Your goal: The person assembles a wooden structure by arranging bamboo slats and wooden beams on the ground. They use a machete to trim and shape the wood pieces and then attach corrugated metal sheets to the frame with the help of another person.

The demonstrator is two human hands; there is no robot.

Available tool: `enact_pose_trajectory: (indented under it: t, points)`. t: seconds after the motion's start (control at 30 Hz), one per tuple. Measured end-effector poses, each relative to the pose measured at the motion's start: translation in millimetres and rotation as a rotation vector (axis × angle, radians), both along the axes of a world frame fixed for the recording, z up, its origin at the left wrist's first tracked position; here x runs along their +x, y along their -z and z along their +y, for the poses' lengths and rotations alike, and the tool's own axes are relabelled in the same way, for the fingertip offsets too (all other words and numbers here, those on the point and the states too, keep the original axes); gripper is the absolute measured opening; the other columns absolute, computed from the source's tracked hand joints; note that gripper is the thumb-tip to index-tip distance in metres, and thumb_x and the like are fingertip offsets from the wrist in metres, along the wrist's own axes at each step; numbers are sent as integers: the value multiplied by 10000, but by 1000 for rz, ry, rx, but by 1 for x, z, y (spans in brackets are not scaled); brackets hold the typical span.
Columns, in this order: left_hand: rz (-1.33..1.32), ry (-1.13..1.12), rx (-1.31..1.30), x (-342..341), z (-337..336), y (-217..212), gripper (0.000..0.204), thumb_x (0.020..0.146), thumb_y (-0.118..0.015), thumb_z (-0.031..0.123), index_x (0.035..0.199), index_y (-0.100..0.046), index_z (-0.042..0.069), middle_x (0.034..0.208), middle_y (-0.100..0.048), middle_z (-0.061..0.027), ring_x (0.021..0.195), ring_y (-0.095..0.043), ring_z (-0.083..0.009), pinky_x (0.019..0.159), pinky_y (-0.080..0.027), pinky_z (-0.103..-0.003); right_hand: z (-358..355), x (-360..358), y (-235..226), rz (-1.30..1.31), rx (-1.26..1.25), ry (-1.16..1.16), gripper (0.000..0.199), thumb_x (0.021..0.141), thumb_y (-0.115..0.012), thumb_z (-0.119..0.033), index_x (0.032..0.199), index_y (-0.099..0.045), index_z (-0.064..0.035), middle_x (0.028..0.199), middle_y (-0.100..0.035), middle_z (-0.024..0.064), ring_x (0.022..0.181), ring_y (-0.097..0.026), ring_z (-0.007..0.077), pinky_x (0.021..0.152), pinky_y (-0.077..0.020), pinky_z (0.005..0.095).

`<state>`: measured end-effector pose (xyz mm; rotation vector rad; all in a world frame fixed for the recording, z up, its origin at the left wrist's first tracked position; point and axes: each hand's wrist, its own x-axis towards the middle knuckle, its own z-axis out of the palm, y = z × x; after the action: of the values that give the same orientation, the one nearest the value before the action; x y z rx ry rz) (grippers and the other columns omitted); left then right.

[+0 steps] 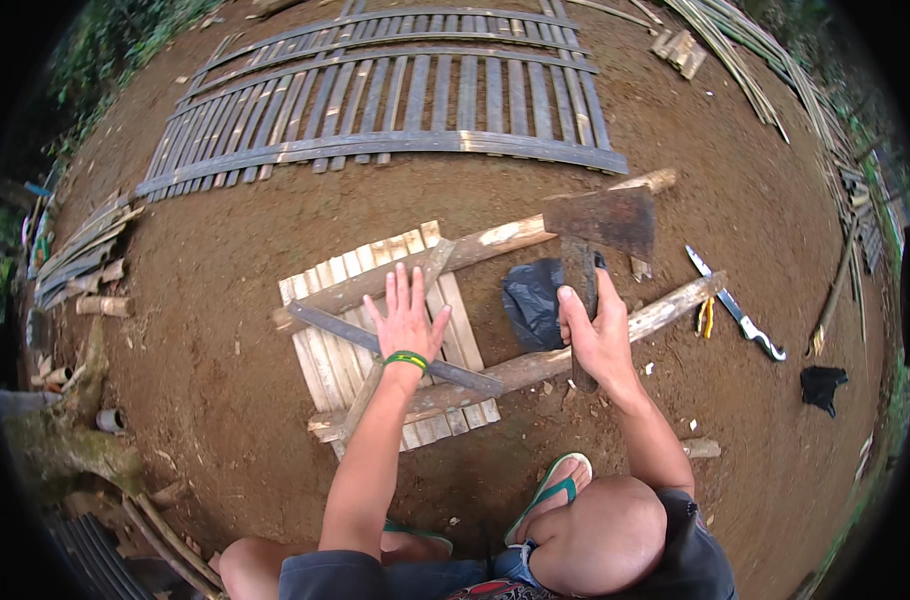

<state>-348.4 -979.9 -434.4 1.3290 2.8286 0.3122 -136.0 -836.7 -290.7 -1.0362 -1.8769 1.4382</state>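
My left hand (408,320) lies with its fingers spread over the crossing of two diagonal slats, one of them a dark grey slat (335,328). These slats span two round poles, an upper pole (500,238) and a lower pole (535,370), which rest across a panel of pale wooden slats (327,375) on the ground. My right hand (603,340) is closed around the handle of a hatchet (610,220), whose broad rusty head is raised above the poles. A black plastic bag (532,300) lies between the poles, partly behind the hatchet handle.
Right of the poles lie a handsaw (745,322) with a black-and-white handle, yellow-handled pliers (706,317) and a black cloth-like item (823,388). A large slatted frame (375,147) stretches across the far ground. Split wood (85,250) is piled at left, long poles (745,80) at far right.
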Motion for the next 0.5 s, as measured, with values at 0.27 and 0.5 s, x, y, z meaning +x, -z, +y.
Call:
enact_pose_trajectory:
  t: [0.27,0.5]
  points:
    - [-639,735,843,119,96,-86,129,896,-607,60,954,-688,-22,1026,-696,-168,1020,-672,-329,917,-519,-369,31,82,50,64,-6,359,269,874,-723,-105,1033,-545,18,738,-655,62,568,-590,120,517,-473,271]
    - [-387,531,188,117,123,-54,330,918,-568,351,809,-680,60,842,-678,-131,800,-645,-347,827,-455,-472,72,63,101,-250,150,312,440,734,-761,-38,1102,-537,48,910,-686,292,923,-684,435,779,-535,447]
